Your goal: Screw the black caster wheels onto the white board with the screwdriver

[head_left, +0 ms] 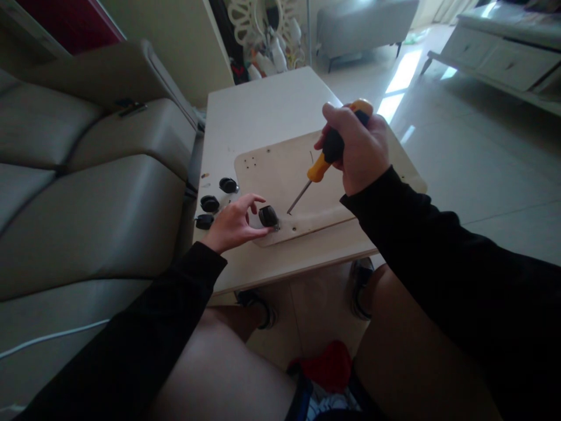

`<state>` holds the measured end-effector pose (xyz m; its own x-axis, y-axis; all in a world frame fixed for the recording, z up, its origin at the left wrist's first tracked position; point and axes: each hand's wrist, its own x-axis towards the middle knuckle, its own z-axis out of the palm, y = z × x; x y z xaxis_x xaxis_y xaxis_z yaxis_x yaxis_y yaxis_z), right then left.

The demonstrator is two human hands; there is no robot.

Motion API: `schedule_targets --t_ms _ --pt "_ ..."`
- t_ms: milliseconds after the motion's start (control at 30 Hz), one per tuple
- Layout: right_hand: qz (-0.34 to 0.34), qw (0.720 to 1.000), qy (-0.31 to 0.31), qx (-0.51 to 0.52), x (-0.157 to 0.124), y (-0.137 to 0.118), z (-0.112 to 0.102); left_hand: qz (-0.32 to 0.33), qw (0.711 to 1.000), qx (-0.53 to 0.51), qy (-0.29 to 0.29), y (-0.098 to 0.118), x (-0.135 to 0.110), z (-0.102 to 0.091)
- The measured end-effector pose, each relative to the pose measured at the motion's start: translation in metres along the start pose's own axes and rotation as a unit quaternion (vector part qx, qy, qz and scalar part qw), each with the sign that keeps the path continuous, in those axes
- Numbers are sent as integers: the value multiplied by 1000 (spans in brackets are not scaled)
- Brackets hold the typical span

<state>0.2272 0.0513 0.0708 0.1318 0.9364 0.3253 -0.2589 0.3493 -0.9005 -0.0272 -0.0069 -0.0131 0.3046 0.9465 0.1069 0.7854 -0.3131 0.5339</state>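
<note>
My right hand (362, 146) grips a screwdriver (319, 168) with a yellow and black handle, its shaft slanting down to the left. The screwdriver's tip is just right of a black caster wheel (266, 216); a small dark mark shows at the tip, too small to make out. My left hand (239, 222) curls around that caster, thumb along its metal plate and fingers bent above it. The caster sits at the near left corner of a light wooden board (302, 202) with rounded corners and small screw holes.
Several more black casters, among them one caster (228, 185), lie left of the board on the white table (263, 105). A padded sofa (144, 234) stands close on the left. Beyond are a grey bench (363, 26) and a white cabinet (504, 52) on a shiny tiled floor.
</note>
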Motion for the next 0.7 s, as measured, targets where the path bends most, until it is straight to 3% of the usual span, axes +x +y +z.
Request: schedule_targets --t_ms 367,700 --pt "32 999 5 23 -1 -1 7 81 992 -61 80 15 -5 -11" --pt "68 997 -3 32 -6 -7 7 107 987 -97 70 30 -2 5"
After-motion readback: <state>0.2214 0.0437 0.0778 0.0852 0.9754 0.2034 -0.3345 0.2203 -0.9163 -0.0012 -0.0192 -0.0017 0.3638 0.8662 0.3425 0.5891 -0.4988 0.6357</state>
